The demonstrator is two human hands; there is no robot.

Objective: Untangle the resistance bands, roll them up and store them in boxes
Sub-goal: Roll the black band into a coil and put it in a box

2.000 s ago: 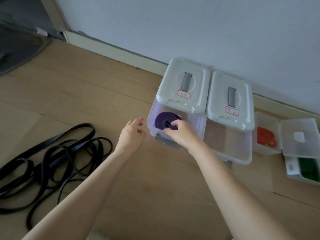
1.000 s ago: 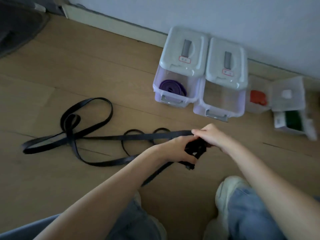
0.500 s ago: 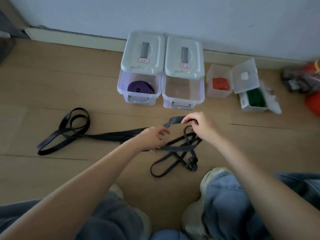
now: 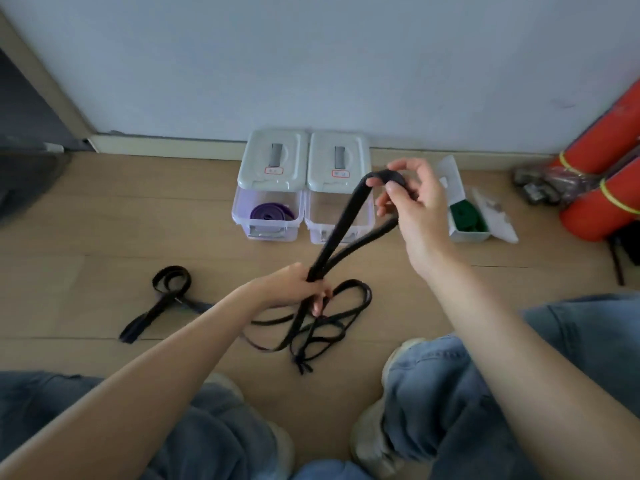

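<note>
Above bare floor point(image 4: 104, 237), right hand point(image 4: 412, 209) fingers pinching black band point(image 4: 346, 223) loop, left hand point(image 4: 294, 289) gripping strands.

Black resistance band point(image 4: 341, 223): one folded loop lifted taut, rest tangled on the floor. Purple band point(image 4: 272, 211): rolled, inside left clear box point(image 4: 267, 221). Right clear box point(image 4: 341, 220): nothing visible inside. Green band point(image 4: 465, 216): in small white box point(image 4: 467, 233) near the wall.
</note>
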